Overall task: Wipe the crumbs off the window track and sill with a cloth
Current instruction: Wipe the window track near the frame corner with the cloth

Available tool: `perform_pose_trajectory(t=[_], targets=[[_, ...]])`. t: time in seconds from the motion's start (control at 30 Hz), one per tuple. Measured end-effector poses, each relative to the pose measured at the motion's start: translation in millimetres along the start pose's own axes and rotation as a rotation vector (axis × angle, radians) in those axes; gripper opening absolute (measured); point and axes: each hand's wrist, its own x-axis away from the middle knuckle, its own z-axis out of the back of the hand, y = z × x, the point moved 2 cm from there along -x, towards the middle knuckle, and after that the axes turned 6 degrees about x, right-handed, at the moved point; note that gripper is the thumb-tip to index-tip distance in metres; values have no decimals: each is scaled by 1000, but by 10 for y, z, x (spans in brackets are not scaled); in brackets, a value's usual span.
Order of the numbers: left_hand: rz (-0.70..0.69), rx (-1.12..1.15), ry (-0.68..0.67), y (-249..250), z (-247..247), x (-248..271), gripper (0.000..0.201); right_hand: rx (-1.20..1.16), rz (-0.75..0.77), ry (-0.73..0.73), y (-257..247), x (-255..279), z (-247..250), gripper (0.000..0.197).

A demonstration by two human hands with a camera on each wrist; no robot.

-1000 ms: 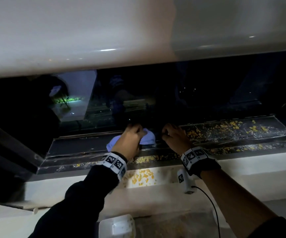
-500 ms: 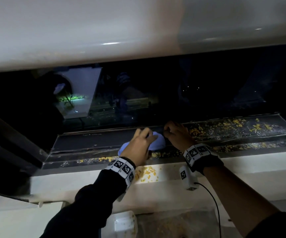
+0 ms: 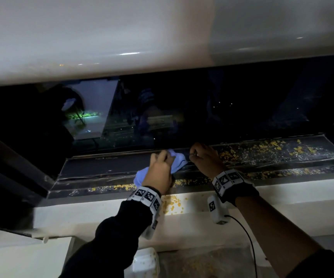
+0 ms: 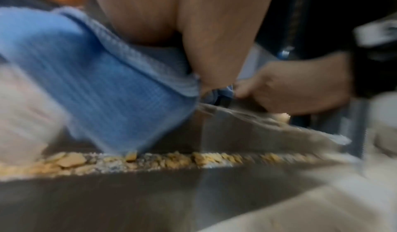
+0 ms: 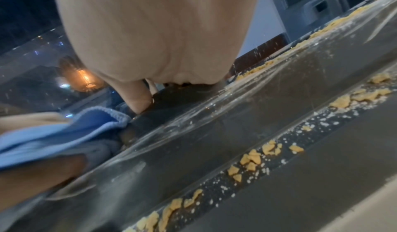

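Observation:
My left hand (image 3: pixel 160 173) grips a bunched light-blue cloth (image 3: pixel 177 162) on the dark window track (image 3: pixel 106 163). A flap of the cloth (image 4: pixel 107 82) hangs down to the crumbs (image 4: pixel 171 157) in the front groove. Just right of it, my right hand (image 3: pixel 203 157) has its fingers curled and pinches the edge of a clear plastic film (image 4: pixel 268 122) lying on the track, its thumb (image 5: pixel 137 99) down beside the cloth (image 5: pixel 64 130). Yellow crumbs (image 3: pixel 272 147) cover the track to the right. More lie in the front groove (image 3: pixel 122 186) and on the white sill (image 3: pixel 172 203).
Dark window glass (image 3: pixel 222 107) rises right behind the track, under a white frame. The white sill (image 3: pixel 282 201) runs along the front. Below it stand a white container (image 3: pixel 145 261) and a surface strewn with crumbs (image 3: pixel 202 263). The track left of my hands looks wiped.
My left hand has slid the cloth a little to the right, closer to my right hand, and a flap now trails toward the front groove. My right hand stays in place.

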Motion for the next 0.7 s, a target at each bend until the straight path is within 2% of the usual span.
perform_pose_trajectory(t=[0.1, 0.17, 0.2, 0.27, 0.33, 0.37, 0.43, 0.5, 0.53, 0.6, 0.7], targets=[[-163, 45, -85, -110, 43, 95, 50, 7, -9, -10, 2, -7, -8, 26], [-250, 69, -153, -269, 238, 108, 41, -2, -12, -5, 19, -21, -11, 20], [-261, 86, -132, -366, 374, 106, 37, -10, -11, -6, 28, -24, -17, 13], [-163, 148, 15, -597, 681, 108, 40, -18, 2, -4, 37, -25, -30, 6], [-14, 94, 276, -896, 972, 197, 42, -11, 11, 6, 37, -26, -29, 6], [101, 30, 402, -1125, 1069, 298, 35, -8, 14, 10, 39, -30, -28, 6], [404, -74, 535, -1591, 1197, 599, 27, -2, 23, 15, 51, -42, -37, 5], [662, -146, 521, -1942, 1189, 889, 28, 13, 34, 20, 56, -39, -68, 6], [725, -171, 461, -2034, 1128, 952, 33, 22, 35, 26, 51, -37, -80, 6], [734, -198, 330, -1985, 936, 872, 38, 31, 28, 34, 37, -43, -89, 7], [717, -171, 256, -1536, 694, 444, 31, 34, 19, 44, 25, -51, -77, 9]])
